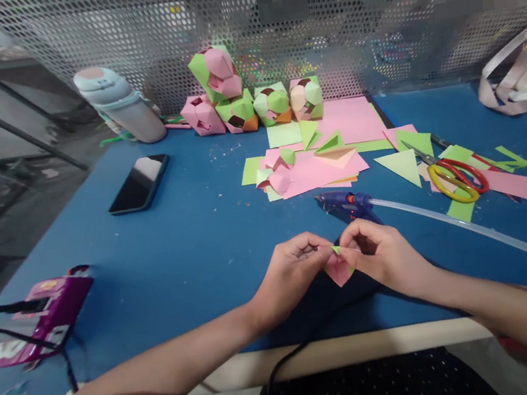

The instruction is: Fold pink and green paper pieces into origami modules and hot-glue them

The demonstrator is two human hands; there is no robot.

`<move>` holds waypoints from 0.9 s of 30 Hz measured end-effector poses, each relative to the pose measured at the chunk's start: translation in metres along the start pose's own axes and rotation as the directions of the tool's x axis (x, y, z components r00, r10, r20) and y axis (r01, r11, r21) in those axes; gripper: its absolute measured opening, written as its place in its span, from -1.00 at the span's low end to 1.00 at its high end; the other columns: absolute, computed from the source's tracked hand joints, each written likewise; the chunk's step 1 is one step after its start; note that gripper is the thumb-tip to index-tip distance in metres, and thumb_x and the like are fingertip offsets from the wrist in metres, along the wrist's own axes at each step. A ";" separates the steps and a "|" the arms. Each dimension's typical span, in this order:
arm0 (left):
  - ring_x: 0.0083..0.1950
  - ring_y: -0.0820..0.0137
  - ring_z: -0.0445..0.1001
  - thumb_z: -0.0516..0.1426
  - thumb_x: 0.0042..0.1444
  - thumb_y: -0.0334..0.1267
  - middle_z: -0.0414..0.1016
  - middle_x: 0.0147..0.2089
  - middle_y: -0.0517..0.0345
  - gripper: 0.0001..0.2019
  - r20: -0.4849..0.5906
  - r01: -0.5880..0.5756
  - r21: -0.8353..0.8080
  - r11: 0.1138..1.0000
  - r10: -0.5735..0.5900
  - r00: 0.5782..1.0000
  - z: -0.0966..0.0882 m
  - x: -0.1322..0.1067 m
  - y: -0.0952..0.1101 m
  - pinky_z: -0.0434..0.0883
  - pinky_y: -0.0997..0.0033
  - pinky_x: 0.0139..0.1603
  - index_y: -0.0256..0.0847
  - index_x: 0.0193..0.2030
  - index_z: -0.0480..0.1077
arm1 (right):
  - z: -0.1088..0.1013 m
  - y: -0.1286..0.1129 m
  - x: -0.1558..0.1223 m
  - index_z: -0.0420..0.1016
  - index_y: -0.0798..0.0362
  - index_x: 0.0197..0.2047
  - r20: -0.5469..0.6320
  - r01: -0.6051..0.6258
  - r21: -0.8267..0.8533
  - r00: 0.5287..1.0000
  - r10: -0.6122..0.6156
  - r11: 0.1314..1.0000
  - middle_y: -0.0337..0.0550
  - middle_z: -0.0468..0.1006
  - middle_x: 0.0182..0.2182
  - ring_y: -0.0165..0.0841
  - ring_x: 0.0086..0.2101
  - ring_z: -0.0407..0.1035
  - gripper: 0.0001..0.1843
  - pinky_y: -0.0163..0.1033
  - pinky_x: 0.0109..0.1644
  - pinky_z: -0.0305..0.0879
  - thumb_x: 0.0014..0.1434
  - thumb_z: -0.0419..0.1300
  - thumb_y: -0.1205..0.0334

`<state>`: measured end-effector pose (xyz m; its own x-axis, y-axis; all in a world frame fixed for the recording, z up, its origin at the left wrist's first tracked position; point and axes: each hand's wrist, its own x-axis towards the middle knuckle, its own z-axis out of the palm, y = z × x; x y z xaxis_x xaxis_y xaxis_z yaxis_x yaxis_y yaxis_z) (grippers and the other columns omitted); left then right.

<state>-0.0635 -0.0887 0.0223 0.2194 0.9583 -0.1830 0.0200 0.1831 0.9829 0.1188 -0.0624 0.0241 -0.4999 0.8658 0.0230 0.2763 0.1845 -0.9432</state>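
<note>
Between my two hands is a small folded paper piece (339, 270), pink with a bit of light green at its top. My left hand (299, 264) pinches its left side with thumb and fingers. On the other side my right hand (380, 253) pinches it too, and the thumbs nearly meet. The fingers hide part of the piece. Just beyond my hands lies a blue hot glue gun (345, 200) with a long clear glue stick (481, 227) out of its back. Farther off is a stack of pink and green paper sheets (310, 173) with folded pieces on it.
Several folded paper balls (239, 112) stand against the perforated metal panel (123, 25). Red and yellow scissors (452, 179) rest among paper scraps (513, 181) at right. A phone (140, 183), a bottle (122, 106) and a purple box (57, 309) with a black cable stand at left.
</note>
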 end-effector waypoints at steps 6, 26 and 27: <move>-0.29 0.42 0.53 0.15 0.13 -0.25 0.57 -0.35 0.13 -0.88 0.059 0.047 -0.038 0.998 -0.045 0.997 0.001 -0.001 0.006 0.44 0.43 -0.18 -0.27 -0.31 0.44 | 0.002 0.005 -0.001 0.37 0.06 -0.38 -0.050 0.051 -0.073 0.997 -0.055 0.996 -0.32 0.36 -0.53 -0.50 -0.50 0.23 -0.92 -0.39 -0.44 0.18 0.16 0.17 0.28; -0.37 0.46 0.43 0.12 0.12 -0.30 0.49 -0.39 0.13 -0.90 0.060 -0.164 0.295 0.941 0.153 0.986 -0.001 -0.003 -0.014 0.35 0.50 -0.36 -0.27 -0.34 0.43 | 0.007 0.017 -0.005 0.32 0.08 -0.43 0.064 0.399 -0.355 0.912 -0.404 0.846 -0.20 0.38 -0.49 -0.43 -0.44 0.25 -0.82 -0.28 -0.36 0.21 0.22 0.04 0.39; -0.38 0.47 0.41 0.12 0.11 -0.32 0.48 -0.39 0.14 -0.91 0.076 -0.174 0.311 0.934 0.158 0.984 -0.001 -0.003 -0.017 0.34 0.51 -0.36 -0.27 -0.35 0.42 | 0.007 0.018 -0.005 0.32 0.08 -0.44 0.091 0.415 -0.384 0.906 -0.414 0.825 -0.19 0.38 -0.49 -0.42 -0.45 0.25 -0.80 -0.28 -0.36 0.21 0.22 0.02 0.39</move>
<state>-0.0660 -0.0947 0.0067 0.2932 0.9558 -0.0230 0.2842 -0.0641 0.9566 0.1205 -0.0669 0.0041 -0.6419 0.6656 0.3807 0.3352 0.6901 -0.6414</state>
